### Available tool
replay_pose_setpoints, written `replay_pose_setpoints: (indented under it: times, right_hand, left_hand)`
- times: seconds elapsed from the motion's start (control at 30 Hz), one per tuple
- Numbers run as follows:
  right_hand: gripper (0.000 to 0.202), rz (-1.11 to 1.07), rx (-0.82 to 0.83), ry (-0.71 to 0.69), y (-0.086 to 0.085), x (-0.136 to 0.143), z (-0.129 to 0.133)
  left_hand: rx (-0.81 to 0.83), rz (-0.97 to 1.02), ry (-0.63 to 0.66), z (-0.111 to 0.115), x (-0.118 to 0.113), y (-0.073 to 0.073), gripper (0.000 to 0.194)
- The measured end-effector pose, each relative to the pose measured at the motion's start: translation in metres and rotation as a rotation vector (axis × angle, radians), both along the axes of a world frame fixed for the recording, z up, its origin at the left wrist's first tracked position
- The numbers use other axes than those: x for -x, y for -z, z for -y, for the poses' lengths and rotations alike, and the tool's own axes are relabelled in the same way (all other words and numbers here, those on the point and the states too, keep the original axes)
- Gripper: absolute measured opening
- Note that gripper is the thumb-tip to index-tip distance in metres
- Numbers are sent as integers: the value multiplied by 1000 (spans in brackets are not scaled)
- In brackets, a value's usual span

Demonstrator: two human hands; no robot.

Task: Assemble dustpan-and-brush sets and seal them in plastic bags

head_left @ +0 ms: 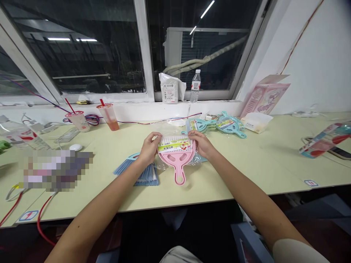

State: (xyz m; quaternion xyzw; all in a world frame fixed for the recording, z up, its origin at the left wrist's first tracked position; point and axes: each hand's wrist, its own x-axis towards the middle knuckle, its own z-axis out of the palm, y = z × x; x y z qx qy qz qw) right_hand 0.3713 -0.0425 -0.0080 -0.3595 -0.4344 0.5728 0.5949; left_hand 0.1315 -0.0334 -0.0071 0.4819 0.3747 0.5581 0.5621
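Observation:
A pink dustpan (pixel 177 160) with a white-bristled brush and a green paper label across its top lies on the pale table (pixel 246 171), handle toward me. My left hand (pixel 148 149) grips its left upper corner and my right hand (pixel 202 144) grips its right upper corner. A clear plastic bag (pixel 195 158) lies crumpled under and around the dustpan. A blue brush (pixel 142 171) lies flat just left of it, under my left wrist.
Several teal dustpan sets (pixel 219 125) are piled behind. Two drink cups with red straws (pixel 108 116) stand at the back left, near a white mouse (pixel 76 147) and cables. A white box (pixel 256 121), a pink carton (pixel 264 98) and a water bottle (pixel 195 86) stand at the back right.

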Motion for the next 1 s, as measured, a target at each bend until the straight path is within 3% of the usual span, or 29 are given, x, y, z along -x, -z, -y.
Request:
replay_pose_setpoints:
  times: [0.13,0.27,0.5,0.73,0.87,1.0]
  right_hand:
    - [24,-36,41,-38,-5,-2,1]
    - [40,-18,124,-28,-4,3,2]
    - [52,132,57,114,13,15,2]
    - [37,357,-63,307,17,22,5]
    - [37,423,-105,330,19,32,10]
    - [44,422,-104,347,17,42,17]
  left_hand:
    - [-30,17,2,-2,2,5,31]
    - [-89,-50,-16,-3,2,9,26]
    - [-241,-343,-155,3,-2,11,16]
    - [-216,-669,-240,17,-4,-4,33]
    - [-257,-835,-367,18,-7,-3,41]
    - [-296,-938,-415,16,-6,-2,43]
